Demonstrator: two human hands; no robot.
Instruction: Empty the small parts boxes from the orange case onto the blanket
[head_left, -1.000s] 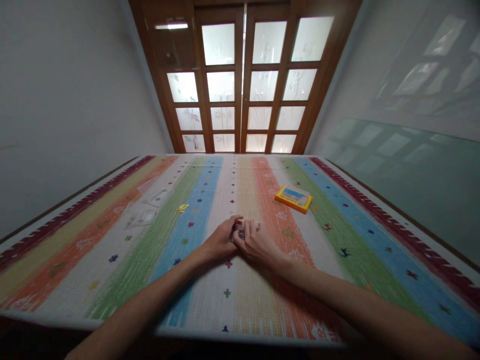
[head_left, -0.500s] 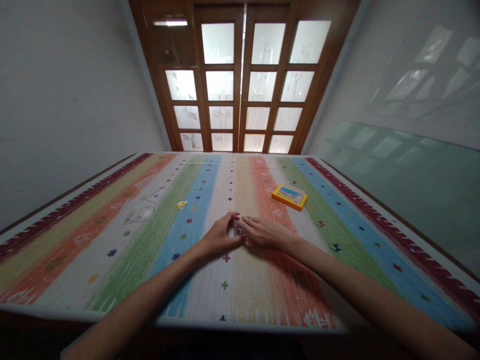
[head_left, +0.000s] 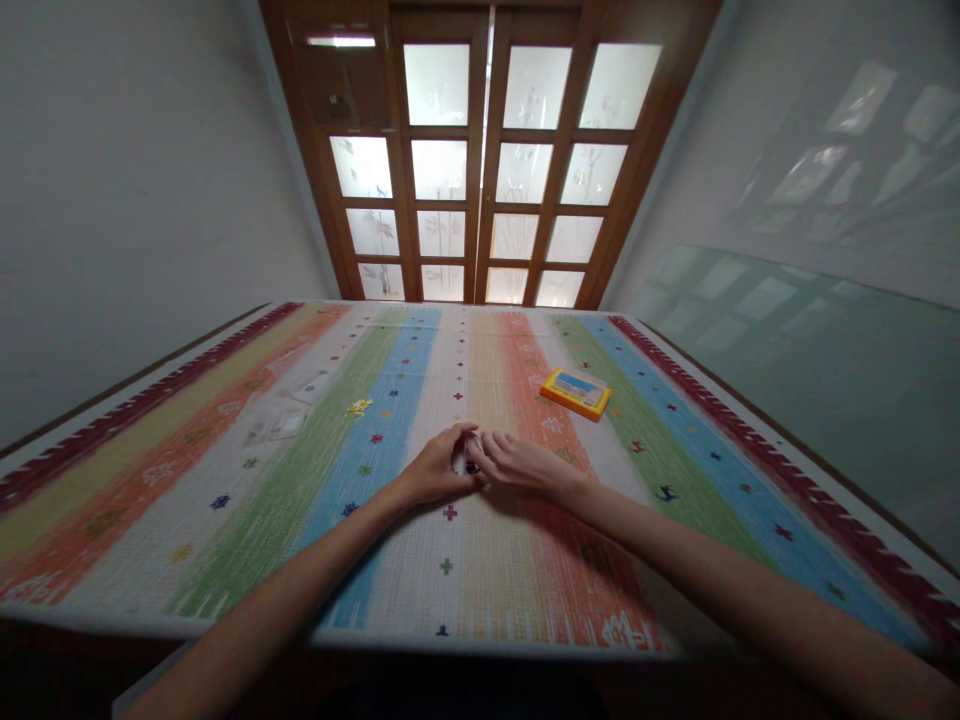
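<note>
So in the head view we've got both hands together near the middle of the striped tablecloth [head_left: 405, 590]. Our left hand [head_left: 439, 468] is curled with its fingers and thumb around a small object [head_left: 471, 464], gripping its side. Our right hand [head_left: 519, 466] has bent fingers on the same object, mostly covering it, so we can't tell what it is. The yellow box [head_left: 576, 392] sits beyond our right hand, and yellow bits [head_left: 359, 407] plus clear plastic bags [head_left: 286, 424] lie off to the left.

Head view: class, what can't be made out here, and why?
All in the head view:
Small dark-and-pale object: shape mostly hidden by the bare left hand and bare right hand.
Flat yellow rectangular box: print too small.
Small yellow pieces: too small to count.
Clear plastic packets: contents blurred.
</note>
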